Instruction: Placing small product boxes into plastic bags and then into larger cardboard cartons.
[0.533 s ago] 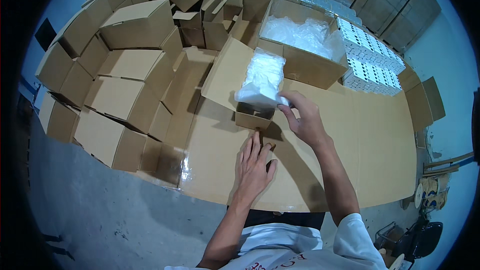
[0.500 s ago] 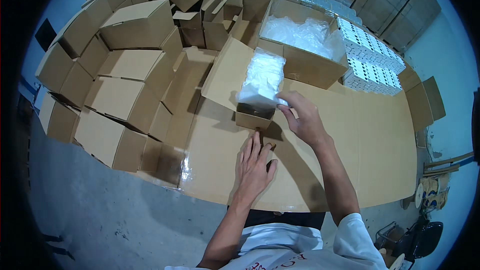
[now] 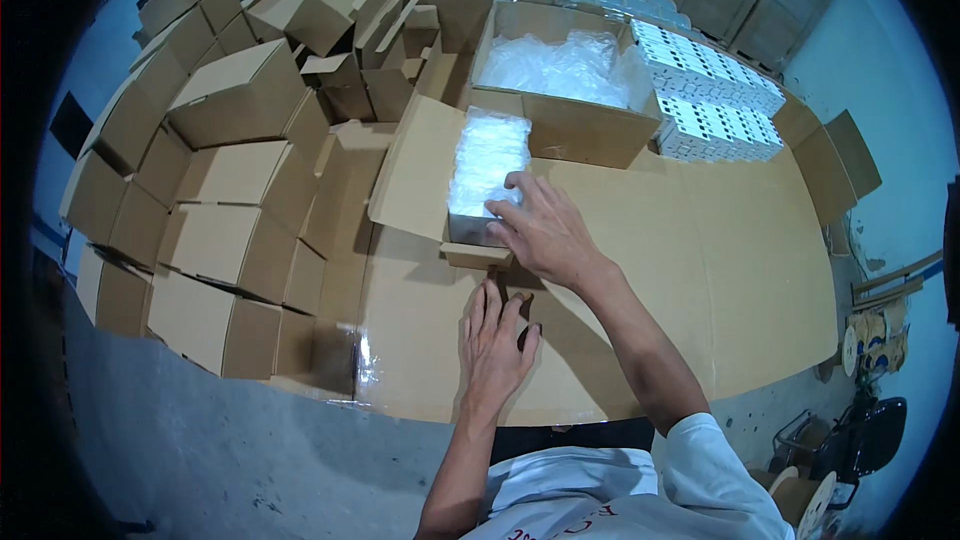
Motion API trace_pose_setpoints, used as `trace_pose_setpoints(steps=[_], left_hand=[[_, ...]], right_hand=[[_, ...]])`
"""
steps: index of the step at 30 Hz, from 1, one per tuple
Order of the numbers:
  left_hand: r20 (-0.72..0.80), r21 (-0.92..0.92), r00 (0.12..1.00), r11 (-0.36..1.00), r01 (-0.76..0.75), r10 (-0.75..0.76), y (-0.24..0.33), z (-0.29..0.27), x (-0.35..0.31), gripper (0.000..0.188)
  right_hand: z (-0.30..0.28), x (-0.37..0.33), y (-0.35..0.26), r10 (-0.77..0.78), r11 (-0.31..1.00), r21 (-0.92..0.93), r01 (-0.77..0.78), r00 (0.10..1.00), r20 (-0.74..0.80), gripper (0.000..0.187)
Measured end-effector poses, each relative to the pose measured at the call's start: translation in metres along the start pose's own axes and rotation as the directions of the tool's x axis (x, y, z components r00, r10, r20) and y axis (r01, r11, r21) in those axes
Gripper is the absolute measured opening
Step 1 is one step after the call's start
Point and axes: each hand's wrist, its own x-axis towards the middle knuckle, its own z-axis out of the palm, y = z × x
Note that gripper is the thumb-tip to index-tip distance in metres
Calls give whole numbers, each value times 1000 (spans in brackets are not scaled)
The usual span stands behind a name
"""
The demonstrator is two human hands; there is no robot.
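A small cardboard box [image 3: 466, 254] stands with its lid flap [image 3: 408, 180] folded back to the left. Inside is a row of white, clear-wrapped packets [image 3: 488, 155], their tops bright under the light. My right hand [image 3: 548, 240] is over the box's near right corner, fingers curved and apart. Its fingertips touch the nearest packet, which sits down in the box; the corner behind the hand is hidden. My left hand [image 3: 494, 345] lies palm down, fingers stretched, on the cardboard-covered table [image 3: 640, 340]. Its fingertips are close to the box's near wall.
Closed cardboard boxes [image 3: 230, 180] are stacked at the left, with several open ones [image 3: 385, 60] behind. A larger open carton [image 3: 590, 135] holds clear plastic wrap [image 3: 560, 65]. Right of it are stacked white pieces with dark holes [image 3: 720, 130]. An open flap [image 3: 850, 160] sticks out at the right.
The nearest packet has gone down into the box from its raised position at the near end. My right hand has followed it over the box; my left hand stays flat on the table.
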Motion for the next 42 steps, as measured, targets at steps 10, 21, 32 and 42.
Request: trace_pose_setpoints(steps=[10, 21, 32, 42], left_hand=[[-35, -22, 985, 985, -171, 170, 59, 47, 43, 48], [-13, 38, 976, 976, -216, 217, 162, 118, 69, 43], [-77, 162, 984, 976, -147, 161, 192, 151, 94, 36], [-31, 191, 997, 980, -57, 65, 182, 128, 97, 35]], right_hand=[[-47, -158, 66, 347, 927, 164, -336, 937, -41, 58], [-152, -309, 167, 346, 936, 63, -345, 938, 6, 45], [-205, -246, 466, 471, 863, 12, -504, 796, -380, 48], [-172, -155, 505, 360, 855, -236, -463, 855, -372, 46]])
